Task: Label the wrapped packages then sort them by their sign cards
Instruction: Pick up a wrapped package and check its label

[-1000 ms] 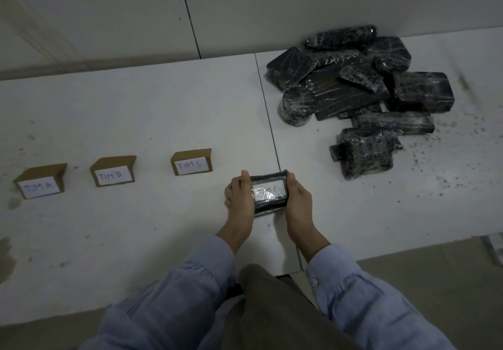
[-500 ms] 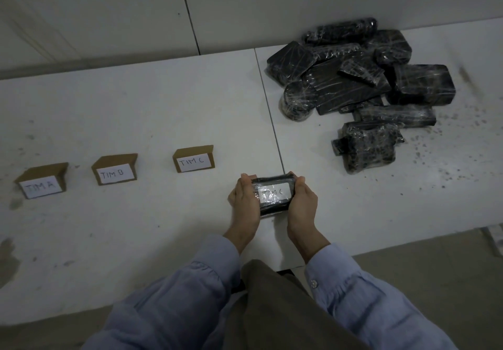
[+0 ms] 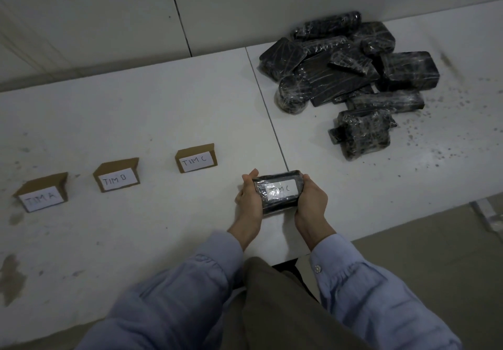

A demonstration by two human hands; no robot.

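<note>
Nearest: two blue sleeves (image 3: 190,295), forearms reaching out over the white table (image 3: 136,110).

Left hand (image 3: 249,200) and right hand (image 3: 311,202) hold one black wrapped package (image 3: 279,205) between them, one at each short end. Fingers of both curl round the ends; the left thumb sticks up at the far corner. Whether the package rests on the table or is held just above it, cannot tell.

Package lies flat, long side across the view, close to the table's front edge and over the seam (image 3: 269,115) between two table panels. White label (image 3: 280,190) on top, handwritten "TIM C".

Beyond and left: three folded cardboard sign cards in a row, standing. C card (image 3: 196,159) is just beside the left hand, B card (image 3: 117,176) further left, A card (image 3: 41,193) furthest left.

Far right, well apart from the hands: pile (image 3: 351,77) of black wrapped packages, heaped against the wall (image 3: 245,1). Dark specks on the table to its right.
</note>
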